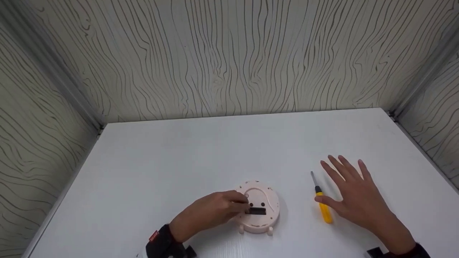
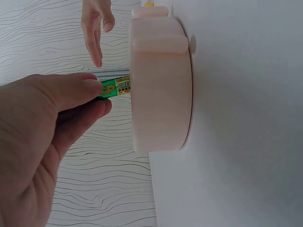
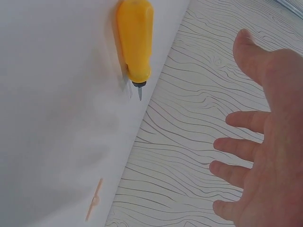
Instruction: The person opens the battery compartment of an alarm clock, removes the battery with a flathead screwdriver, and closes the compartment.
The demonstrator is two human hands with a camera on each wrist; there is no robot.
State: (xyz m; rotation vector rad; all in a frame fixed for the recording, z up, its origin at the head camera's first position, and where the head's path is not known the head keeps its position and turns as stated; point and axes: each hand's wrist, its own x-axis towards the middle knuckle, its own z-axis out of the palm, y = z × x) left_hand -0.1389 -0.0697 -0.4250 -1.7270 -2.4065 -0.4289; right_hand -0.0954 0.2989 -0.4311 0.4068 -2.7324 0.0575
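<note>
A round pale pink clock-like case lies on the table with its back up, a dark oblong battery slot and two round dark spots showing. My left hand reaches over its left side and pinches a green and yellow battery between thumb and fingers. In the left wrist view the battery's far end meets the edge of the case's upper face. My right hand hovers with fingers spread and holds nothing. Beside its thumb lies a screwdriver with a yellow handle, its tip pointing away from me.
A thin pinkish piece lies flat on the white table, seen in the right wrist view. Two short feet stick out from the case's near side. Wood-grain panels rise behind the table and along both sides.
</note>
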